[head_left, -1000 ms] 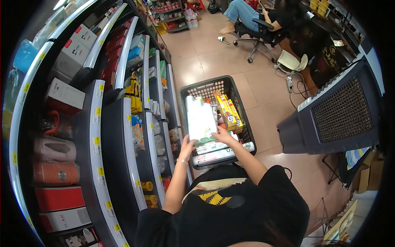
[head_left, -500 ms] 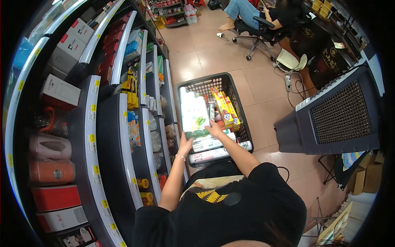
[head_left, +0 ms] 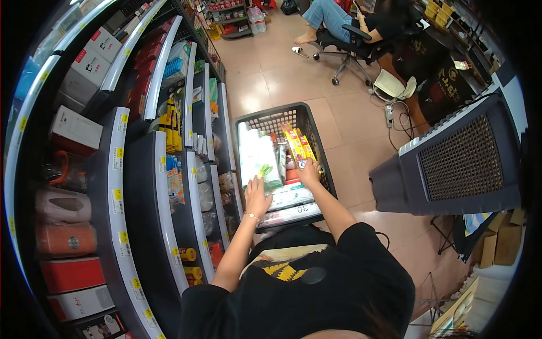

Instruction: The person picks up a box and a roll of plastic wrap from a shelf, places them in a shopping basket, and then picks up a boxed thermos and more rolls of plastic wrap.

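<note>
A dark plastic basket stands on the floor in front of me. White packages with green print lie along its left side. My left hand rests at their near end, fingers spread. My right hand is at the near end of the yellow boxes, its fingers bent over them; whether it grips one is hard to see. Red items lie between the two groups. White rolls or long packs lie crosswise at the basket's near end.
Shelves of boxed and bagged goods run along the left. A grey air cooler stands at the right. Further back, a person sits in a wheeled office chair. Cables and a power strip lie on the floor.
The white and green package has been lowered into the basket's left side. My left hand has let go of it, and my right hand has moved right to the yellow boxes.
</note>
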Available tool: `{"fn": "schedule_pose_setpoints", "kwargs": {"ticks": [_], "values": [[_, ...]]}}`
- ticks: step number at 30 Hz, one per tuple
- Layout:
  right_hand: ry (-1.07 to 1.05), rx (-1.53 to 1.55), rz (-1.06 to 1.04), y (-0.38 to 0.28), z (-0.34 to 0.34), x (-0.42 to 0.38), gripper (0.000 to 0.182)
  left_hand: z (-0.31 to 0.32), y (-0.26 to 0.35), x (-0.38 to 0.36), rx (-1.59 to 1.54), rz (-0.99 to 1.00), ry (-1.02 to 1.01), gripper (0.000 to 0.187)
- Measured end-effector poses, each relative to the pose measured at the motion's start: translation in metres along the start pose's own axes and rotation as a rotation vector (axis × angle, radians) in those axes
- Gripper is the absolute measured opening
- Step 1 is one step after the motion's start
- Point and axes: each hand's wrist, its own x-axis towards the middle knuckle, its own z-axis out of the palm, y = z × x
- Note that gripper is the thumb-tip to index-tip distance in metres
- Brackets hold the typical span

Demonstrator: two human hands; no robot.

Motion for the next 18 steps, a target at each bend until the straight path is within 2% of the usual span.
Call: {"fn": "schedule_pose_setpoints", "kwargs": {"ticks": [1,4,8,12,13,16,18], "values": [[-0.010,-0.019,-0.003,0.006,0.007,0.005,0.064,0.004,-0.001,0.003,-0.003,0.006,-0.025,0.060],[-0.020,0.003,-0.018,0.014,0.022,0.017,0.068,0.002,0.012,0.005,0.140,-0.059,-0.127,0.056],[-0.202,0.080,0.110,0.018,0.024,0.025,0.073,-0.002,0.018,0.008,0.086,-0.116,-0.146,0.052],[-0.260,0.036,0.228,0.008,0.002,0.028,0.064,-0.002,0.021,0.011,0.043,-0.099,-0.082,0.047],[-0.186,0.082,0.198,0.007,-0.005,0.027,0.054,-0.002,0.023,0.011,0.031,-0.082,-0.031,0.042],[-0.106,0.157,0.178,0.018,-0.017,0.042,0.049,-0.004,0.036,0.019,-0.118,-0.045,0.045,0.037],[-0.216,0.449,0.243,0.027,-0.028,0.047,0.043,0.011,0.035,0.032,-0.253,0.006,0.035,0.037]]}}
